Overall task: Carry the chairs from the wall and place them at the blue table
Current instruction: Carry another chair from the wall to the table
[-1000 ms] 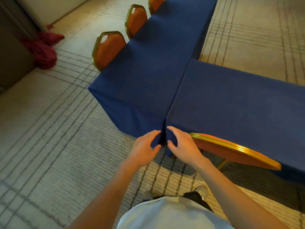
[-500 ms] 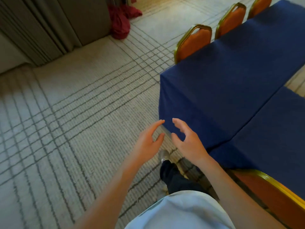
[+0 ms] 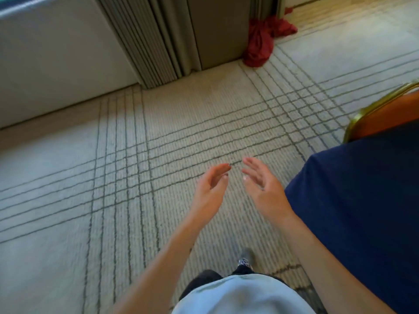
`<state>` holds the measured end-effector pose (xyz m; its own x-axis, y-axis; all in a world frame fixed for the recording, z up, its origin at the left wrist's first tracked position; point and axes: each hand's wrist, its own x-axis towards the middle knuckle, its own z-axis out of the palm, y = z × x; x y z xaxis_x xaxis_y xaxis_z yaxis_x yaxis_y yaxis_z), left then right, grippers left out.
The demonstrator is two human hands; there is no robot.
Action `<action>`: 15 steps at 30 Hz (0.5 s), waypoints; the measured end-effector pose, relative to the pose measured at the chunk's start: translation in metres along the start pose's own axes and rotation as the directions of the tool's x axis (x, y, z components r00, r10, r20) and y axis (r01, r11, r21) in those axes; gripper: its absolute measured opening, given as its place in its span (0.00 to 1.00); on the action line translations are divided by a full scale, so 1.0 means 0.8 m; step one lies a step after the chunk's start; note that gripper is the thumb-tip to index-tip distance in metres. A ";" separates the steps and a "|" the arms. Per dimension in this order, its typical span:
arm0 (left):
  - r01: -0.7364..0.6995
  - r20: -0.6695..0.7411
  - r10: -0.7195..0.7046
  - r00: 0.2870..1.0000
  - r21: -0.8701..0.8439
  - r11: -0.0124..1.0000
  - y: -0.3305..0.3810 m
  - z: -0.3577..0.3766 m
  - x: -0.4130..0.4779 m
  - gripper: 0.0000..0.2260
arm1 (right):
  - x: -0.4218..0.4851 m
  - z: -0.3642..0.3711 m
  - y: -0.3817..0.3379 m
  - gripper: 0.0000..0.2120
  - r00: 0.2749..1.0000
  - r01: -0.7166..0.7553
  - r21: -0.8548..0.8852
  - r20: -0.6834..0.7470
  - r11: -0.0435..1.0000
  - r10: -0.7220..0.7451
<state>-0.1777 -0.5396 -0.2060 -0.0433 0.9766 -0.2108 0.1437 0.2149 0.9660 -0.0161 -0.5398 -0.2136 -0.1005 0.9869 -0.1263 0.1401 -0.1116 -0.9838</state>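
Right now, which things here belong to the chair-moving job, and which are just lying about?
Job: blue table; orange chair standing at it; left hand and right hand, both open and empty.
Lying about: red cloth bundle on the carpet; folded partition by the wall.

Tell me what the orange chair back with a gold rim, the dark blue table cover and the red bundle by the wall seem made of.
Orange chair back: smooth padding, vinyl or fabric, hard to tell. Its gold rim glints, probably painted metal. Dark blue table cover: matte cloth, draping over the corner. Red bundle: soft cloth, crumpled in folds.
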 end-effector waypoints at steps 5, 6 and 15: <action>0.020 -0.042 -0.025 0.999 -0.127 0.992 0.044 0.003 0.072 0.13 | 0.069 -0.018 -0.030 0.21 0.999 0.028 0.156 -0.051 0.987 -0.020; 0.024 -0.021 -0.027 0.999 -0.136 0.990 0.047 0.003 0.088 0.13 | 0.083 -0.023 -0.032 0.21 0.997 0.028 0.190 -0.071 0.981 -0.015; 0.104 0.152 -0.047 0.987 -0.392 0.914 0.081 0.020 0.280 0.21 | 0.252 -0.066 -0.036 0.18 0.987 -0.046 0.365 -0.128 0.930 0.099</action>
<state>-0.1622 -0.3065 -0.1927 0.1007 0.9558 -0.2763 -0.2605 0.2934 0.9198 0.0116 -0.3311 -0.2038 0.0406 0.9778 -0.2055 -0.2248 -0.1915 -0.9554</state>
